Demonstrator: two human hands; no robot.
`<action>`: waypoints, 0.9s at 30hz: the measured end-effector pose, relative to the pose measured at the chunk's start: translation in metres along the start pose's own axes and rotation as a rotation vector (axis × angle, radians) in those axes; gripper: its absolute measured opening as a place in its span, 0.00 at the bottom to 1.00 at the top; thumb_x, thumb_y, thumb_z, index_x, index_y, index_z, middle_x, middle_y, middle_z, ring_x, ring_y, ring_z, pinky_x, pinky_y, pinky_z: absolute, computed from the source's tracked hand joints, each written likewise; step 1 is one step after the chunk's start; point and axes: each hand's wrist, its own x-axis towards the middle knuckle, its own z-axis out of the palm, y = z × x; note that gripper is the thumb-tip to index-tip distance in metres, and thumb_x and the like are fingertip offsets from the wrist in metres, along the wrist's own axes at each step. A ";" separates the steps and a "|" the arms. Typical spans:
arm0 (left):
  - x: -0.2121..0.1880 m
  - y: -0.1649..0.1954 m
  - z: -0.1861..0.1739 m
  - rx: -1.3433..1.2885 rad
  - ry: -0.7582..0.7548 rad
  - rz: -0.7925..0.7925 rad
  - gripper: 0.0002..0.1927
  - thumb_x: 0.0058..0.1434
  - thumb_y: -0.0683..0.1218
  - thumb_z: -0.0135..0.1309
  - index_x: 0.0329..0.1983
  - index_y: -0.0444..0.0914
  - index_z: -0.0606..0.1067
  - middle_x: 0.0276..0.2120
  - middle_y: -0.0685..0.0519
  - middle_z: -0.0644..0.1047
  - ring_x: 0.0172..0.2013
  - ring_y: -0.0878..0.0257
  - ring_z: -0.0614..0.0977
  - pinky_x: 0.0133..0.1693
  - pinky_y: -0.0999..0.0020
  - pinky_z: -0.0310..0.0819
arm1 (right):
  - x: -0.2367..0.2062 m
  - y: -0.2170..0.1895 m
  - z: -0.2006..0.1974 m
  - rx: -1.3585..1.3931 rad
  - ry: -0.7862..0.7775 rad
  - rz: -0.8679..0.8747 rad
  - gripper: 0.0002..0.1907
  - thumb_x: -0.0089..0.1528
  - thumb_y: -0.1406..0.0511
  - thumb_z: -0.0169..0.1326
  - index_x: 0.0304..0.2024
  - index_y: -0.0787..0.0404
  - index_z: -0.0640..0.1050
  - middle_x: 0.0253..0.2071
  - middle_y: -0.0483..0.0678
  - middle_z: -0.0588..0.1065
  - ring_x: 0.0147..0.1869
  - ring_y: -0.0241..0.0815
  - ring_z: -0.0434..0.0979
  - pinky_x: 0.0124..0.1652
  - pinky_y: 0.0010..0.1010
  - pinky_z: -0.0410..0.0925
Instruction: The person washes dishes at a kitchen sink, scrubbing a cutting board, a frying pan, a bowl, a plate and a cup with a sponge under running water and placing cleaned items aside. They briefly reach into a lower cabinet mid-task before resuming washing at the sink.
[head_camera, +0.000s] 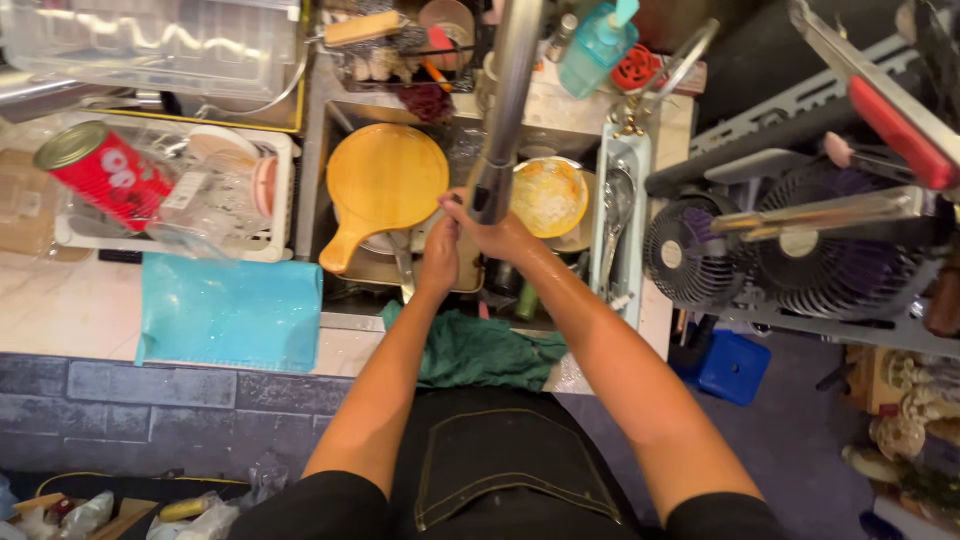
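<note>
Green cloth (480, 350) draped over near sink edge, between forearms. Blue mat (232, 312) on counter, left. Left hand (438, 258) and right hand (497, 236) pressed together over sink (345, 125), just under faucet spout (492, 190); fingers curled round each other, holding no object. Judged step: rinsing or rubbing hands; water stream too faint to confirm. Next move would call for parting hands, reaching dishes. Farther: round wooden cutting board (385, 185) left in basin, yellow-soiled bowl (548, 197) right. Red can (100, 170) in far-left rack.
</note>
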 end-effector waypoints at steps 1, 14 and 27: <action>0.000 0.000 -0.001 0.155 0.030 -0.010 0.23 0.79 0.52 0.31 0.56 0.32 0.72 0.46 0.43 0.75 0.48 0.51 0.77 0.52 0.59 0.70 | -0.003 -0.002 -0.003 -0.008 -0.005 0.002 0.14 0.70 0.61 0.51 0.51 0.63 0.78 0.44 0.47 0.80 0.49 0.35 0.80 0.49 0.30 0.73; 0.003 0.008 0.028 -0.310 0.150 0.065 0.19 0.77 0.48 0.37 0.57 0.29 0.73 0.47 0.47 0.78 0.47 0.64 0.77 0.51 0.64 0.71 | -0.012 -0.022 0.004 -0.364 0.418 -0.102 0.16 0.69 0.58 0.57 0.32 0.63 0.78 0.25 0.47 0.73 0.29 0.39 0.73 0.33 0.36 0.68; 0.045 0.004 0.060 -0.485 -0.168 -0.346 0.11 0.67 0.41 0.54 0.49 0.28 0.77 0.40 0.48 0.83 0.39 0.58 0.85 0.44 0.65 0.82 | -0.072 0.075 0.027 0.225 0.511 0.064 0.19 0.75 0.58 0.43 0.60 0.65 0.72 0.34 0.45 0.70 0.36 0.35 0.63 0.36 0.30 0.62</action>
